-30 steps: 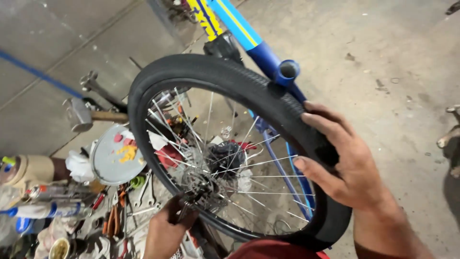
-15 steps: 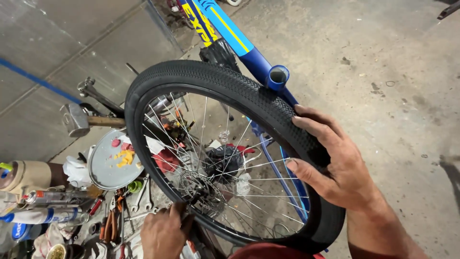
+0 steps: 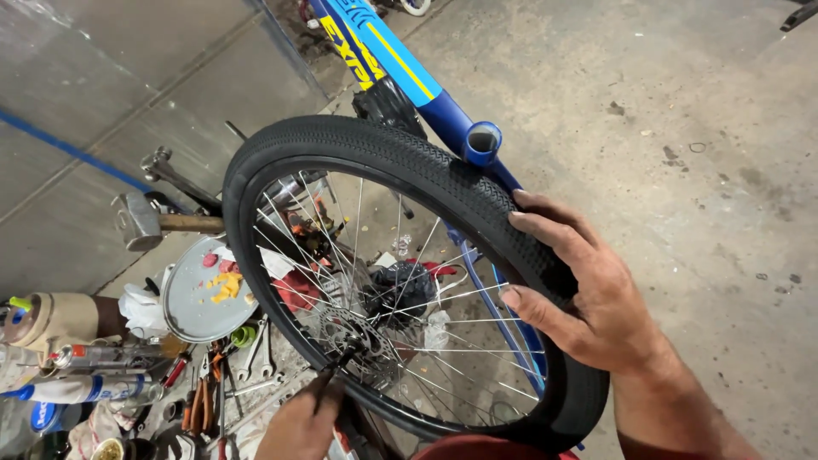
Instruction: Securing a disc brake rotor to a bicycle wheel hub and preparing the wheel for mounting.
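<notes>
Right hand (image 3: 596, 298) fingers curl over the tyre (image 3: 409, 158) at four o'clock; left hand (image 3: 298, 422) fingers pinch a tool (image 3: 334, 375) at the hub (image 3: 349, 332). Round lid (image 3: 200, 294) at nine o'clock holds paint dabs.

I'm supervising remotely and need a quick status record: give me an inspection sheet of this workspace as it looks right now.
Surface: bare concrete floor, stained, with small debris.
Job's things: bicycle wheel with black tyre, spokes and hub sprocket, held upright in front of a blue and yellow bike frame.
Clutter: hammer, round metal lid with paint spots, pliers, spanners, tubes and rags on the floor at left.
Hands: right hand grips the tyre's outer edge; left hand holds a dark tool whose tip is at the hub.
Cables: nothing seen.
Surroundings: grey tiled area with a blue line at left.
</notes>
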